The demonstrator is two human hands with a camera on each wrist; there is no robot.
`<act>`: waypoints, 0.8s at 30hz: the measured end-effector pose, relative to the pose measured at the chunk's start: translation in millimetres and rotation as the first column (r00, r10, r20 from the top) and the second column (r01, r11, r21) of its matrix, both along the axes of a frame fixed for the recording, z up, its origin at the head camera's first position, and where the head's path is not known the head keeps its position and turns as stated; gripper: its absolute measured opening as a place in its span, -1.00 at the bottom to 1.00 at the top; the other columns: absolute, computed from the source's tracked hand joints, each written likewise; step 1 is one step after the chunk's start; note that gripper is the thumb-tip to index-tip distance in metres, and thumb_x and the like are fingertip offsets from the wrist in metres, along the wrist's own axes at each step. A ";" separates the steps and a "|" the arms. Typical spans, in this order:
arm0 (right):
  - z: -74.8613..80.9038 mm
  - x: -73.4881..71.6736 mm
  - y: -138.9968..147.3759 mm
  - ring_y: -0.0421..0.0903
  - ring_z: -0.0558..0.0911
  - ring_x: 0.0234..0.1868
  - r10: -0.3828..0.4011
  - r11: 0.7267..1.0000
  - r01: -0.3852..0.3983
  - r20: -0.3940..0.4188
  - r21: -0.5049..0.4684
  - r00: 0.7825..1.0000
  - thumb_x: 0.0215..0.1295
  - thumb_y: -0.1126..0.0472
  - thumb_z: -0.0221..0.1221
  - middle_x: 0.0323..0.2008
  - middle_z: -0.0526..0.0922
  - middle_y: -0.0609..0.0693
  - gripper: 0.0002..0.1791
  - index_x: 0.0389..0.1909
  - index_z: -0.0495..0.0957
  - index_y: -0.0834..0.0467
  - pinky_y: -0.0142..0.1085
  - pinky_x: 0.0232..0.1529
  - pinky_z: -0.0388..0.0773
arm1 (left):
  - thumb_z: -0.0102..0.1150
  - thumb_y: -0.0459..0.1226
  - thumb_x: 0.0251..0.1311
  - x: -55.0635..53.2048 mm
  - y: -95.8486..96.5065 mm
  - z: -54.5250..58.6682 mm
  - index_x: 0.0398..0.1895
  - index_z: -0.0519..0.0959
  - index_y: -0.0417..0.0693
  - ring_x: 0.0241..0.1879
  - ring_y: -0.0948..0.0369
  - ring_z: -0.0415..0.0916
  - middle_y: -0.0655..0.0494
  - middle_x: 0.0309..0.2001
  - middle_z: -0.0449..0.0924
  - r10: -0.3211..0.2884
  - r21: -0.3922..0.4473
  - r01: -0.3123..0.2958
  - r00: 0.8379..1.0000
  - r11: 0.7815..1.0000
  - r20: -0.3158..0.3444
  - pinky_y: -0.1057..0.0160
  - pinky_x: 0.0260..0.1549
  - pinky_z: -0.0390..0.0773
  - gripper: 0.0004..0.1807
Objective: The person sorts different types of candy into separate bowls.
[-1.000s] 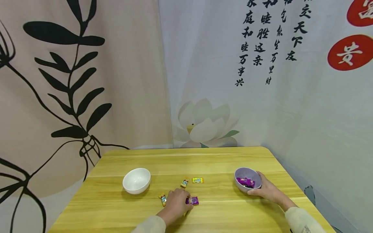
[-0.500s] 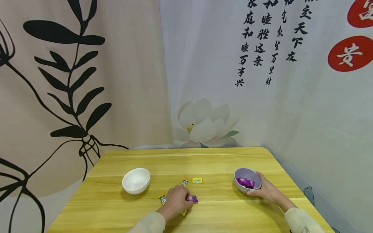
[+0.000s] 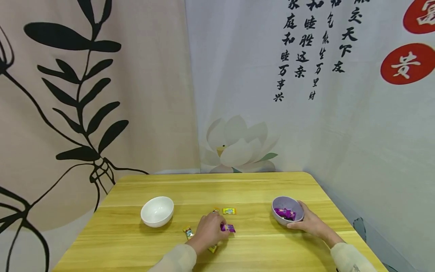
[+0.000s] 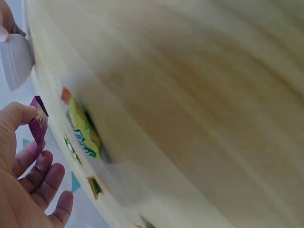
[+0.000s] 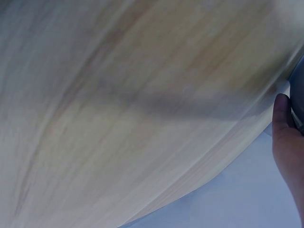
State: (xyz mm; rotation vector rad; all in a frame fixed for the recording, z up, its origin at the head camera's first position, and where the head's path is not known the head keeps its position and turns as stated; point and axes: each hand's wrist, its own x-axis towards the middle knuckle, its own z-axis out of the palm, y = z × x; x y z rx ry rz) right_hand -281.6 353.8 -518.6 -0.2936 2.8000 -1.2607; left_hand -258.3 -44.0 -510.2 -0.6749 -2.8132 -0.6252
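Observation:
Between thumb and fingers, my left hand (image 3: 209, 231) pinches a purple-wrapped candy (image 3: 228, 228). In the left wrist view this candy (image 4: 39, 121) is off the tabletop, and the other fingers are loosely bent. My right hand (image 3: 310, 222) grips the side of a lilac bowl (image 3: 287, 201), thumb near the front. Purple-wrapped candies (image 3: 284, 214) lie inside that bowl. Around the left hand are yellow-wrapped candies: one (image 3: 229, 210) behind it, one (image 3: 188, 232) to its left, one (image 3: 212, 248) partly hidden by the wrist, and another (image 3: 215, 209) mostly covered by the fingers.
A white bowl (image 3: 157, 211) stands on the left part of the wooden table (image 3: 251, 249). Behind the table hang printed cloths (image 3: 163, 94) with a plant pattern, a lotus and writing. The table's right edge runs beyond the right forearm.
The left hand has picked the purple candy up and shifted slightly right and away from the body with it. The right hand stays at the lilac bowl.

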 end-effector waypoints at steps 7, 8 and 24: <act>-2.9 -2.0 -1.1 0.46 0.18 0.37 -0.007 1.000 0.007 -0.002 0.003 1.000 0.06 0.00 0.48 0.36 0.15 0.54 0.26 0.48 -0.18 0.46 0.32 0.29 0.11 | 0.48 -0.01 -0.02 -7.1 10.6 7.5 -0.39 0.72 0.03 -0.37 0.31 0.40 0.30 -0.41 0.49 -0.003 -0.005 0.003 1.000 1.000 0.004 0.14 -0.27 0.41 -0.73; -2.9 -1.9 -1.0 0.46 0.18 0.37 -0.008 1.000 0.008 -0.001 0.003 1.000 0.06 0.00 0.48 0.36 0.15 0.54 0.26 0.48 -0.18 0.46 0.32 0.29 0.11 | 0.48 -0.02 -0.03 -8.4 12.9 8.6 -0.41 0.72 0.03 -0.38 0.31 0.39 0.30 -0.41 0.49 -0.005 -0.008 0.005 1.000 1.000 -0.004 0.14 -0.28 0.41 -0.74; -0.9 0.9 0.2 0.45 0.17 0.38 -0.011 0.999 0.011 0.012 -0.032 1.000 0.06 0.02 0.48 0.37 0.13 0.54 0.26 0.48 -0.19 0.45 0.31 0.31 0.09 | 0.41 -0.01 0.06 -28.4 61.5 32.2 -0.32 0.71 0.02 -0.34 0.30 0.44 0.33 -0.41 0.48 -0.037 -0.018 0.035 0.994 0.999 -0.099 0.15 -0.23 0.42 -0.73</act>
